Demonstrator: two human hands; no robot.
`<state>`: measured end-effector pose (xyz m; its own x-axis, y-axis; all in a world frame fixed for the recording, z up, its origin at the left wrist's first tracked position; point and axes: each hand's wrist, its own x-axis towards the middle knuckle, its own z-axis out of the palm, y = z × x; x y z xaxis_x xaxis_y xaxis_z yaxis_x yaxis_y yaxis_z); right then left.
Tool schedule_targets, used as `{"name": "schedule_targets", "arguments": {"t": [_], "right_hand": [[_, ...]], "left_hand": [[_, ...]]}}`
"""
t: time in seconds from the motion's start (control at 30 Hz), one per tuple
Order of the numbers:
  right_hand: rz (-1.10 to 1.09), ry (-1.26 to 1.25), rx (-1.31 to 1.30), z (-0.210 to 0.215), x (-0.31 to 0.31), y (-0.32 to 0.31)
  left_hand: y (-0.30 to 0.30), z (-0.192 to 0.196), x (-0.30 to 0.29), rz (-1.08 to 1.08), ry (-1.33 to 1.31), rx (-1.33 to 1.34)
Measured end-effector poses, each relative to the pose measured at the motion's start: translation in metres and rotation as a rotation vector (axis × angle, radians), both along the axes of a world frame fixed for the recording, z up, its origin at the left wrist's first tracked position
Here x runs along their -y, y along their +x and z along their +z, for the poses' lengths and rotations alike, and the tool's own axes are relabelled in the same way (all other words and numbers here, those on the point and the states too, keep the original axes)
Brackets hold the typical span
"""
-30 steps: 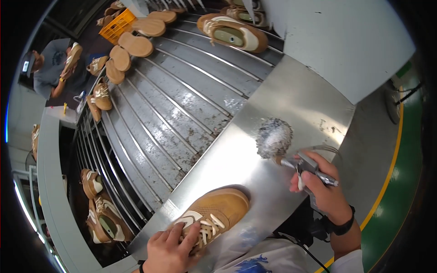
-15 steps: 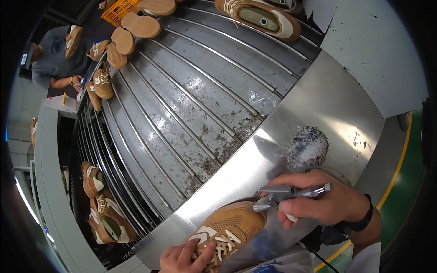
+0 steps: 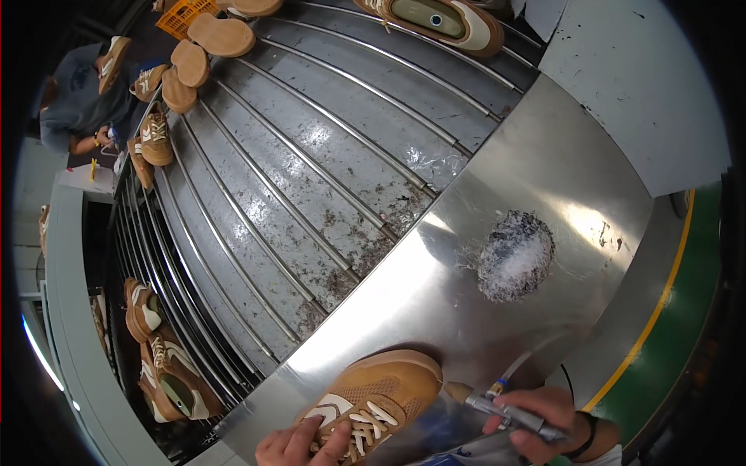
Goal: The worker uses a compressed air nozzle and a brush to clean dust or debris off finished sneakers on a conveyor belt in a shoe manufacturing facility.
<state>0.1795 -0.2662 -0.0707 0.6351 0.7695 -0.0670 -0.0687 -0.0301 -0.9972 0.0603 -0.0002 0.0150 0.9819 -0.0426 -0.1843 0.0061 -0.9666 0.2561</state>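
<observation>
A tan sneaker (image 3: 392,384) with cream laces and cream side trim lies on the metal ledge (image 3: 388,299), its toe pointing up and to the right. My left hand (image 3: 303,444) grips it at the laces and side, fingers closed over the upper. In my right hand (image 3: 548,419) is a silver handheld air tool (image 3: 482,402) with a tan cone tip. The tip sits just right of the toe; whether it touches cannot be told. A clear hose (image 3: 536,353) runs up from its blue and brass fitting.
A grey fibrous patch (image 3: 517,256) lies on the ledge. Beyond the edge is a rack of metal rods (image 3: 350,194). Other tan shoes (image 3: 221,36) sit at the far left, and more shoes (image 3: 167,377) at lower left. A co-worker (image 3: 85,101) stands far left; an orange crate (image 3: 183,17) is behind.
My right hand has moved down with the tool and turned it, so its tip shifted from the top of the toe to beside it. The whole view has shifted slightly.
</observation>
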Motion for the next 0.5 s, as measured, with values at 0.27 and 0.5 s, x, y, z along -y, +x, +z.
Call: {"name": "schedule_targets", "arguments": {"t": [0.27,0.5], "right_hand": [[-0.133,0.262,0.092,-0.001,0.004,-0.019],[-0.489,0.385,-0.24,-0.026,0.0,0.011]], "left_hand": [[-0.002,0.014,0.004,0.109,-0.02,-0.03],[0.071,0.017,-0.04,0.753,-0.843,-0.214]]}}
